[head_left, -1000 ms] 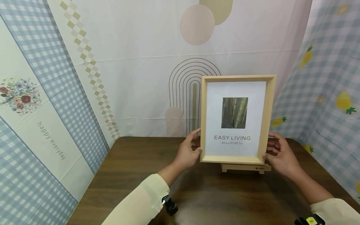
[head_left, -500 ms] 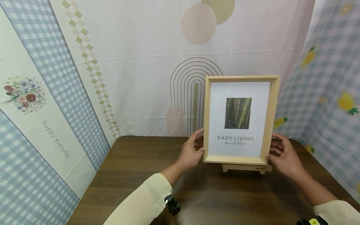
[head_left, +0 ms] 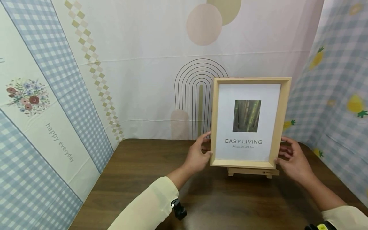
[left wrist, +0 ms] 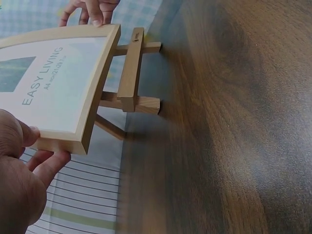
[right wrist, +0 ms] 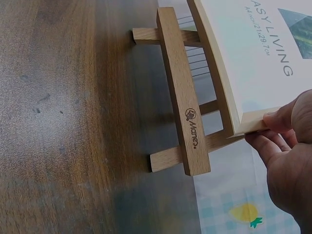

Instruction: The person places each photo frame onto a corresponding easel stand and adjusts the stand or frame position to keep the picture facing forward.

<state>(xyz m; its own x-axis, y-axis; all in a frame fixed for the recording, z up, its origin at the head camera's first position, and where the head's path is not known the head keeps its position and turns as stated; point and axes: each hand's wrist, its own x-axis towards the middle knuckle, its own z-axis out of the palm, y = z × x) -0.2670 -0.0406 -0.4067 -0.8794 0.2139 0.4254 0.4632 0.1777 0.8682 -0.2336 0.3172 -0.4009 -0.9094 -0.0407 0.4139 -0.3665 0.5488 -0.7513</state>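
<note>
Both hands hold a pale wooden picture frame (head_left: 242, 163) upright, with a white "EASY LIVING" insert and a small bamboo picture in it. My left hand (head_left: 198, 156) grips its lower left side, thumb at the front and fingers behind. At the lower right side, my right hand (head_left: 294, 162) pinches it the same way. Behind and below the frame stands a small wooden easel (head_left: 253, 172) on the table. In the right wrist view a gap shows between the frame's bottom edge and the easel's ledge (right wrist: 183, 97), which bears a small logo. The frame hides the easel's upper part.
The dark wooden table (head_left: 138, 179) reaches back to a patterned white cloth (head_left: 146, 95). Checked cloths hang at the left (head_left: 72, 89) and right (head_left: 333, 95), the right one close beside the right arm. A black band (head_left: 179, 209) sits on the left sleeve.
The picture frame has shifted a little to the right relative to the easel, both hands moving with it. The camera view has turned slightly. The grips look the same.
</note>
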